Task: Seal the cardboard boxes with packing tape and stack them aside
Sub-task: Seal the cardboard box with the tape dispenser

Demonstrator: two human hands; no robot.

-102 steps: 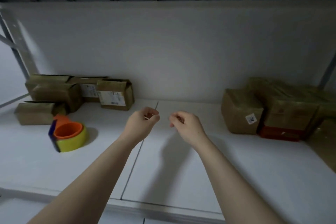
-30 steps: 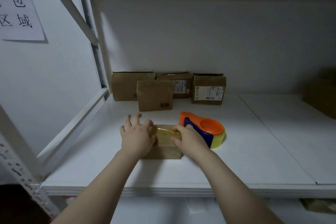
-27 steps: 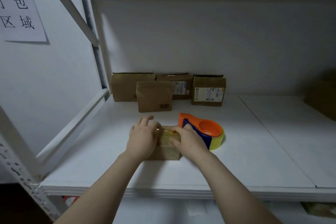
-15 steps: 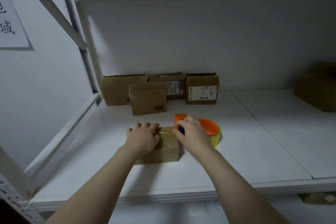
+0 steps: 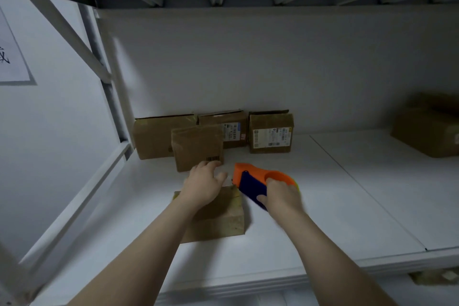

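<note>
A small brown box [image 5: 221,218] sits on the white shelf [image 5: 335,206], near the front and a bit to the left. The left hand [image 5: 203,186] lies flat on top of the box, with the fingers loose and reaching past its far edge. The right hand [image 5: 280,196] is curled around the tape holder [image 5: 250,181], which is orange and blue with a bit of yellow showing. The tape holder is just to the right of the box, and its orange tip is by the box's far right corner. Four more brown boxes [image 5: 269,131] stand far back on the left, by the wall. Another brown box [image 5: 427,131] sits far off on the right. A white paper sign [image 5: 10,57] hangs on the left wall.
</note>
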